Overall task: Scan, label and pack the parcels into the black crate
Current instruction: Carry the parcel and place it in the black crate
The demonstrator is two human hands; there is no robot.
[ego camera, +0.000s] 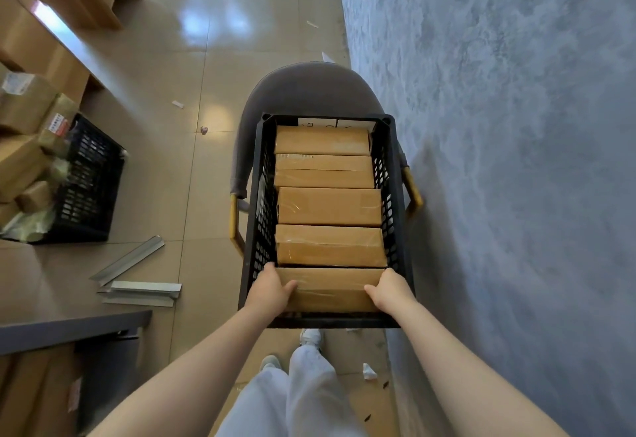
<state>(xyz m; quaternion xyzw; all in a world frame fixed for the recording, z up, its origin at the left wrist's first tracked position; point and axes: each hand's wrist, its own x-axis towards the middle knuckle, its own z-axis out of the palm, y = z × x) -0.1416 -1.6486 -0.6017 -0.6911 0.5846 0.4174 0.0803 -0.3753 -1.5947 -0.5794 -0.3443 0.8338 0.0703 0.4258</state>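
Above tan floor tiles (165,175), both hands (330,290) grip the nearest parcel (330,290) inside the black crate (253,230).

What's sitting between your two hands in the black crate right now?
In the head view, the nearest brown cardboard parcel spans the gap between the left hand and right hand, inside the black plastic crate.
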